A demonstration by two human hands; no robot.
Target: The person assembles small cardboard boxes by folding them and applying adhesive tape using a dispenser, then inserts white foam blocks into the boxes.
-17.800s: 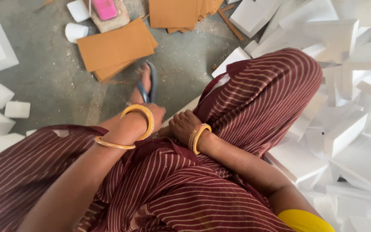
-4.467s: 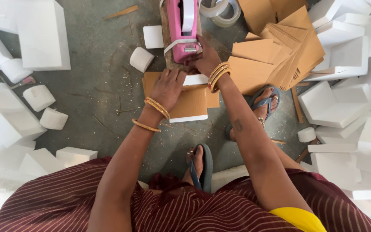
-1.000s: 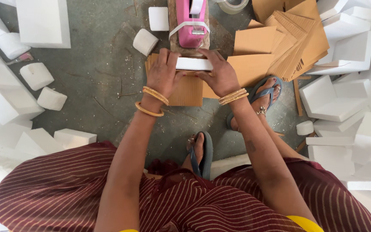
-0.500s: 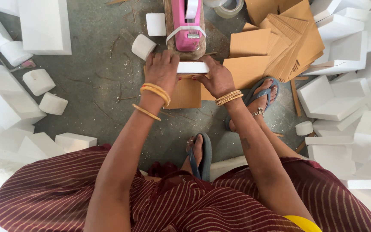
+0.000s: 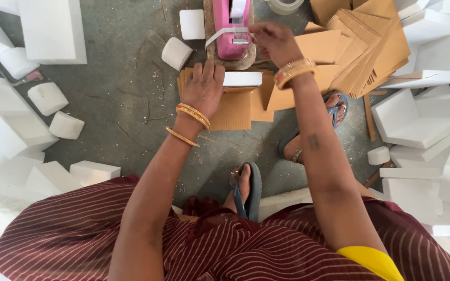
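left hand (image 5: 204, 88) flat, open, pressing brown cardboard sheet (image 5: 235, 110) beside white foam block (image 5: 242, 79) | right hand (image 5: 272, 41) pinching tape strip at pink tape dispenser (image 5: 231, 28), just beyond block, block's long axis crosswise

Left hand (image 5: 204, 87) presses cardboard (image 5: 235, 106); right hand (image 5: 271, 42) pinches tape at pink dispenser (image 5: 232, 28)

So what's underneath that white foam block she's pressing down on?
A brown cardboard sheet lies under the white foam block, on the concrete floor. The left hand hides the block's left end.
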